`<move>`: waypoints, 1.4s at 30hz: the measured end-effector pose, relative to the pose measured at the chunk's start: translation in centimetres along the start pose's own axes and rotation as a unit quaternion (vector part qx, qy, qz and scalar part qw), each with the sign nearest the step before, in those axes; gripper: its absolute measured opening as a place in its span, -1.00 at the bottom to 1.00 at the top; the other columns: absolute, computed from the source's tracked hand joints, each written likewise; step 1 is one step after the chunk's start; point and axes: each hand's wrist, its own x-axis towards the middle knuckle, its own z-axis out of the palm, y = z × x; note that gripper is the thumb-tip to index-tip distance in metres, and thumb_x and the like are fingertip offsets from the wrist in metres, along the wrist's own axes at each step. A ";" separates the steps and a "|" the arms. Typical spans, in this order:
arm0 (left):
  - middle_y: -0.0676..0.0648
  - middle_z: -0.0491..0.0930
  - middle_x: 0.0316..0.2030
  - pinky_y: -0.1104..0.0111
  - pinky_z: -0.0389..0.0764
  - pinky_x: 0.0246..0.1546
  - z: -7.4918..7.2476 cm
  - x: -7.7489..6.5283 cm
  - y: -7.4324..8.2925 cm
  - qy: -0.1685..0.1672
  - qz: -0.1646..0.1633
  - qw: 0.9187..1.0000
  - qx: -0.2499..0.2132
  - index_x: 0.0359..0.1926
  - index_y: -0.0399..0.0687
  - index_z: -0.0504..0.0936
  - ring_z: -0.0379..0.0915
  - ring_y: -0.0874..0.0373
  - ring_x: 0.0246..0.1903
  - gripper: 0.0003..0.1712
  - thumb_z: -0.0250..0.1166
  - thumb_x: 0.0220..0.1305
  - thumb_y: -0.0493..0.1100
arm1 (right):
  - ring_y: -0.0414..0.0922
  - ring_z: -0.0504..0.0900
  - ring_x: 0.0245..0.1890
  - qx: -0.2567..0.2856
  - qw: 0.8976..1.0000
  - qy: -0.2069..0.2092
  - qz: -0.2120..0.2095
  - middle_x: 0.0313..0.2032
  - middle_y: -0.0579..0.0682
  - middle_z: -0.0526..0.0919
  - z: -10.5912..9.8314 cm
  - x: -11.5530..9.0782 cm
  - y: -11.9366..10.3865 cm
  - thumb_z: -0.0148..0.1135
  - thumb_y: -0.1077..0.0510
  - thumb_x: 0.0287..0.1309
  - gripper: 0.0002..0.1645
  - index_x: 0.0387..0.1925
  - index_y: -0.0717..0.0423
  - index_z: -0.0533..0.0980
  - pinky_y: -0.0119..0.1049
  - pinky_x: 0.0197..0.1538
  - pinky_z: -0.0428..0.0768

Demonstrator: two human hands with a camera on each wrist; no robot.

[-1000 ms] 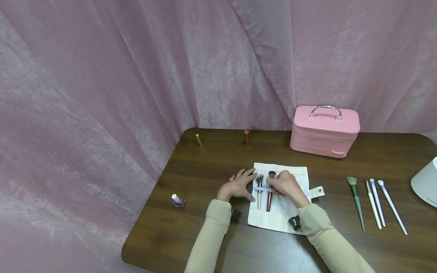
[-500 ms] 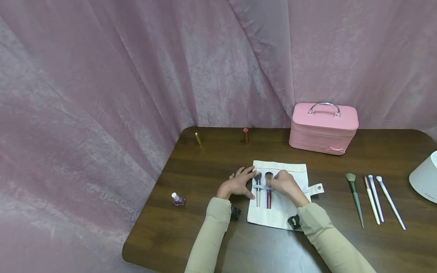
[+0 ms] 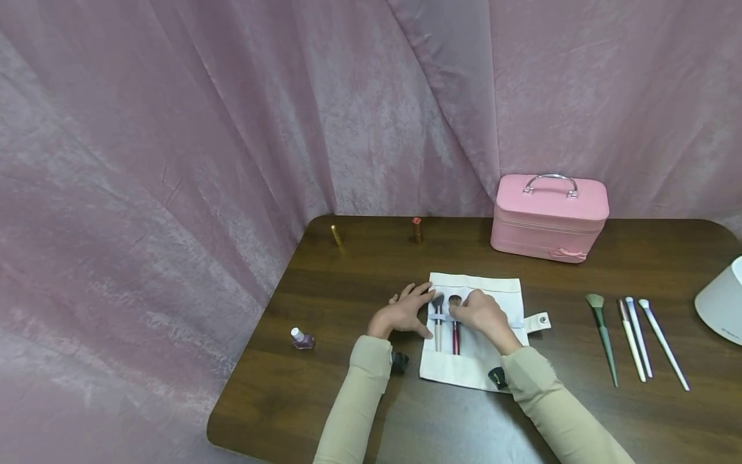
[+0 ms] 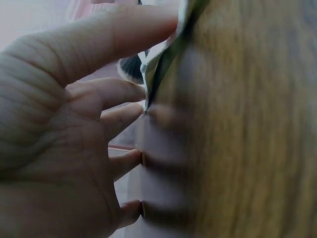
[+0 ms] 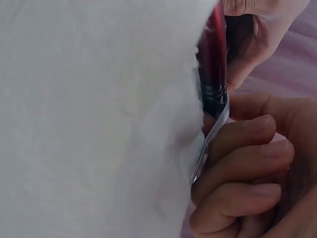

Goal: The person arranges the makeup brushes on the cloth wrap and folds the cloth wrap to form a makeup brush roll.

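Observation:
A white fabric brush roll [image 3: 478,370] lies spread on the table, a pale elastic band across it. Tucked under the band is a makeup brush with a pale handle [image 3: 438,336]. To its right lies a makeup brush with a dark red handle [image 3: 456,340], also reaching under the band. My right hand [image 3: 482,313] has curled fingers and pinches the red brush near its ferrule, beside the band; the exact fingertip contact is partly hidden. With fingers spread, my left hand [image 3: 402,318] rests on the roll's left edge, thumb and fingertips touching fabric and table.
A green brush [image 3: 603,341] and several pale brushes [image 3: 662,341] lie at the right, near a white rounded object [image 3: 721,306]. Behind stand a pink case [image 3: 551,219], a lipstick [image 3: 417,231] and a gold tube [image 3: 336,236]. Nail polish [image 3: 303,339] stands left.
The red brush has shifted slightly left and its handle has straightened, with my right hand moving along slightly. My left hand stays on the roll's edge. The head view has tilted a little.

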 end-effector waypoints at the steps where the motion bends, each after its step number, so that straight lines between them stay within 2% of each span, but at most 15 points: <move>1: 0.10 -0.08 0.60 -0.18 -0.10 0.43 0.0 0.0 0.0 0.001 0.000 1.000 0.001 0.57 0.08 0.20 -0.30 -0.05 0.57 0.08 0.58 0.10 -0.08 | -0.16 0.27 -0.65 -0.012 1.000 0.002 0.001 -0.72 -0.12 0.28 0.0 -0.1 -0.1 0.21 -0.02 0.15 -0.49 -0.82 -0.06 0.27 -0.26 -0.57 0.22; 6: 0.09 -0.09 0.60 -0.19 -0.10 0.43 0.1 0.1 0.1 0.001 0.003 1.000 -0.003 0.58 0.06 0.20 -0.30 -0.06 0.56 0.08 0.58 0.10 -0.09 | -0.15 0.30 -0.66 -0.042 0.999 0.012 -0.003 -0.74 -0.12 0.28 -0.4 -0.6 -0.6 0.25 0.06 0.15 -0.48 -0.82 -0.06 0.26 -0.23 -0.57 0.27; 9: 0.10 -0.09 0.60 -0.19 -0.11 0.43 0.1 0.2 0.1 0.001 0.004 1.000 -0.004 0.58 0.06 0.19 -0.31 -0.05 0.57 0.09 0.58 0.10 -0.09 | -0.18 0.27 -0.68 -0.028 1.000 0.011 -0.008 -0.77 -0.16 0.24 -0.9 -0.8 -0.6 0.26 0.03 0.20 -0.44 -0.85 -0.05 0.28 -0.27 -0.60 0.23; 12: 0.11 -0.09 0.60 -0.18 -0.11 0.43 0.1 0.3 0.1 0.003 0.002 1.000 -0.004 0.57 0.07 0.20 -0.31 -0.04 0.57 0.09 0.59 0.09 -0.09 | -0.19 0.28 -0.68 0.007 1.000 0.015 -0.025 -0.77 -0.18 0.27 -1.9 -0.8 -0.3 0.27 -0.03 0.24 -0.45 -0.82 0.02 0.41 -0.30 -0.59 0.23; 17: 0.10 -0.10 0.60 -0.19 -0.13 0.44 -0.1 0.2 0.1 0.001 0.004 1.000 -0.015 0.57 0.05 0.20 -0.33 -0.05 0.57 0.09 0.58 0.09 -0.10 | -0.17 0.50 -0.63 0.083 0.994 0.028 -0.068 -0.68 -0.07 0.52 -4.1 -1.0 0.2 0.22 0.03 0.30 -0.61 -0.44 0.27 0.69 -0.29 -0.50 0.40; 21: 0.08 -0.11 0.60 -0.20 -0.15 0.44 -0.2 0.0 0.1 -0.001 0.012 1.000 -0.022 0.58 0.04 0.18 -0.35 -0.05 0.57 0.09 0.58 0.10 -0.11 | -0.13 0.62 -0.53 0.149 0.985 0.031 -0.075 -0.48 0.07 0.64 -5.5 -1.4 0.5 0.17 0.09 0.38 -0.62 -0.19 0.40 0.66 -0.28 -0.42 0.55; 27: 0.08 -0.12 0.60 -0.20 -0.16 0.43 -0.1 -0.1 -0.2 -0.001 0.018 0.999 -0.026 0.58 0.04 0.17 -0.35 -0.06 0.57 0.09 0.57 0.11 -0.12 | -0.06 0.69 -0.36 0.210 0.975 0.039 -0.055 -0.24 0.28 0.67 -6.7 -2.0 1.4 0.08 0.10 0.46 -0.56 0.00 0.47 0.57 -0.18 -0.25 0.67; 34: 0.06 -0.13 0.61 -0.22 -0.15 0.43 -0.2 -0.4 -0.2 -0.004 0.020 0.999 -0.027 0.58 0.01 0.16 -0.35 -0.08 0.57 0.10 0.57 0.11 -0.12 | 0.09 0.71 -0.18 0.193 0.977 0.080 -0.037 -0.09 0.34 0.66 -7.4 -2.2 3.4 0.01 0.12 0.48 -0.57 0.05 0.42 0.57 -0.06 -0.13 0.68; 38: 0.06 -0.13 0.61 -0.21 -0.15 0.43 -0.1 -0.3 -0.2 -0.003 0.018 1.000 -0.024 0.58 0.02 0.17 -0.35 -0.07 0.57 0.09 0.57 0.12 -0.11 | 0.15 0.69 -0.15 0.169 0.980 0.106 -0.026 -0.09 0.32 0.67 -7.8 -2.4 4.8 0.04 0.10 0.47 -0.58 0.04 0.39 0.58 -0.13 -0.19 0.63; 42: 0.05 -0.12 0.61 -0.22 -0.16 0.43 -0.1 -0.2 -0.2 -0.002 0.020 0.999 -0.026 0.58 0.02 0.17 -0.35 -0.07 0.57 0.09 0.57 0.12 -0.11 | 0.19 0.67 -0.17 0.133 0.980 0.146 -0.034 -0.14 0.33 0.69 -8.4 -2.7 6.4 0.14 0.08 0.42 -0.60 -0.01 0.38 0.59 -0.21 -0.28 0.52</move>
